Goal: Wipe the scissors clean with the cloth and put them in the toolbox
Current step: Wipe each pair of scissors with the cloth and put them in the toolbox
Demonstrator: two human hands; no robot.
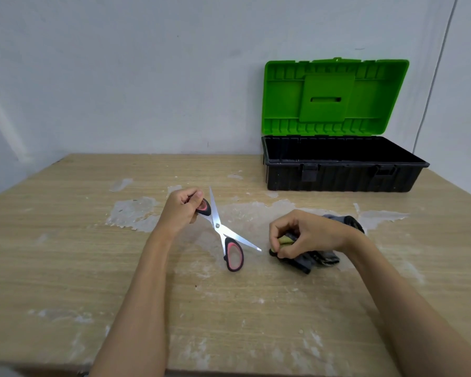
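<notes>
Scissors (223,232) lie spread open near the middle of the counter (65,240), blades apart, one handle loop resting on the wood. Left hand (181,209) has its grip curled round the other loop. Right hand (303,235) pinches a bunched dark cloth (316,258) just beside the blade tip. Toolbox (343,170) sits at the far right corner, green lid (335,96) raised.
</notes>
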